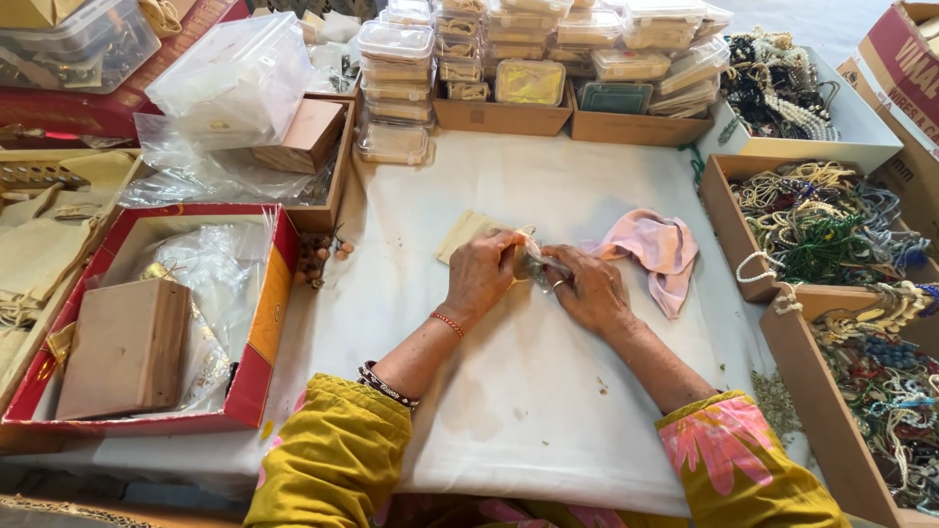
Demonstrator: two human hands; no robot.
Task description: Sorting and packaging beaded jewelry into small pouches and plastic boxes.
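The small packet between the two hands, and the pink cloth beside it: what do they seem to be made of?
The small packet, pinched by the left hand and right hand, looks like thin clear plastic film: it is see-through, crinkled and glints. Its contents cannot be made out. The pink cloth seems soft woven fabric, matte, lying in loose folds.

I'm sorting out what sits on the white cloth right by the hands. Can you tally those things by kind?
Small clear plastic pouch, held between left hand and right hand: 1
Pink cloth: 1
Cream flat pouch: 1
Total: 3
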